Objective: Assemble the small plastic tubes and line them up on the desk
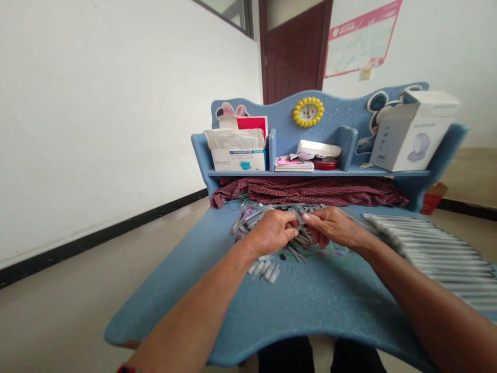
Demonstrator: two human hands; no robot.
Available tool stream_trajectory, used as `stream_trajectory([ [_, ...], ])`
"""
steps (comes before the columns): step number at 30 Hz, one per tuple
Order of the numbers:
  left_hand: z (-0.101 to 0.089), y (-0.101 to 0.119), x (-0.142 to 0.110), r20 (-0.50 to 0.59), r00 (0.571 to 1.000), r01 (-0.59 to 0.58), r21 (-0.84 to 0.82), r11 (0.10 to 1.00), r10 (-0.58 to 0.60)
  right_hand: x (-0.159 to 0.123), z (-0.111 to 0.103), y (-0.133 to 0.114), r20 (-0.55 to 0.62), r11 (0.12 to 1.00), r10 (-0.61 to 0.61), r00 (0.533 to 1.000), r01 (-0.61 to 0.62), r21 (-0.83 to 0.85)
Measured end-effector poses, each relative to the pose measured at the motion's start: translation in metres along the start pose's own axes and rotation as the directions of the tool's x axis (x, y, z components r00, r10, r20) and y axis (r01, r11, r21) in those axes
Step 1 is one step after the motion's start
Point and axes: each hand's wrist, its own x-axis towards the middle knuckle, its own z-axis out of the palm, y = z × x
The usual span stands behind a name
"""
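Grasping a small grey plastic part [300,224] in left hand [271,233] and right hand [331,227], above a loose pile [248,220].
On the blue bench [310,311], slim grey tubes [430,254] in neat rows to the right; short pieces [264,270] just in front.

- The small grey piece [298,221] between the left hand [271,233] and right hand [334,227] was mostly hidden by the fingers.
- The grey plastic pieces [248,220] beyond the left hand were too small to tell apart.
- The long grey rods [430,254] right of the right hand were blurred and cut off by the picture's edge.

A blue painted desk hutch [280,115] bears a round yellow-rimmed clock [308,112] and an open white cardboard box [411,135]; a red checked cloth [306,191] lies beneath its shelf.
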Motion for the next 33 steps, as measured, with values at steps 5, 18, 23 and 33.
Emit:
stream_trajectory([
  [5, 0.0, 0.0, 0.0, -0.003, 1.0, 0.003, 0.028, 1.0, -0.003, 0.0, 0.002, -0.001, -0.007, 1.0, 0.005, 1.0, -0.005, 0.002],
  [18, 0.001, 0.002, -0.002, -0.044, 0.999, -0.017, 0.17, 0.985, 0.025, 0.001, 0.014, -0.002, -0.065, 0.993, 0.119, 0.991, -0.119, 0.006],
  [23, 0.004, 0.004, -0.005, -0.102, 0.993, -0.03, 0.274, 0.961, 0.06, 0.003, 0.017, -0.002, -0.071, 0.96, 0.275, 0.959, -0.269, 0.078],
  [33, 0.002, 0.003, -0.006, -0.138, 0.987, -0.041, 0.31, 0.95, 0.087, 0.003, 0.019, -0.003, -0.057, 0.99, 0.123, 0.991, -0.118, 0.081],
])
